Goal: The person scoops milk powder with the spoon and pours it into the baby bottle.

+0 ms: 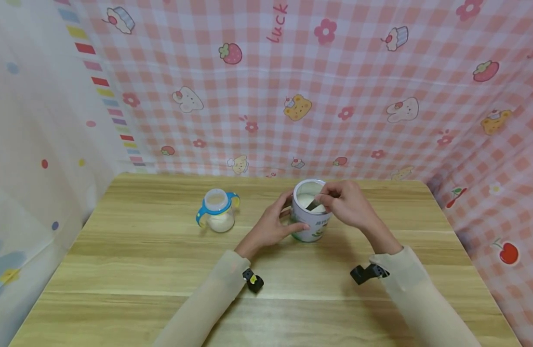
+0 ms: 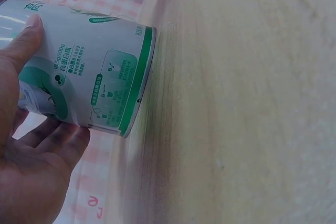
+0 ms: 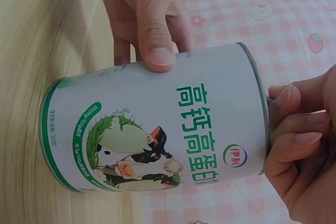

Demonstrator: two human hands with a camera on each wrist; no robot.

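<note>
A white and green milk powder can (image 1: 317, 232), with a cow on its label (image 3: 142, 156), stands open on the table with pale powder inside. My left hand (image 1: 271, 225) holds the can from its left side, thumb toward the front and the other fingers behind. Over the rim, my right hand (image 1: 350, 206) pinches a dark, flat-looking spoon handle (image 1: 312, 205) that slants down into the can. The spoon's lower end is hidden. In the right wrist view, the right fingertips (image 3: 307, 138) are right at the can's rim.
To the left of the can stands a clear baby bottle (image 1: 220, 222) with a blue collar, two side handles and pale powder in it; no cap covers it. A checked pink cloth (image 1: 266, 120) hangs behind the wooden table (image 1: 162, 270).
</note>
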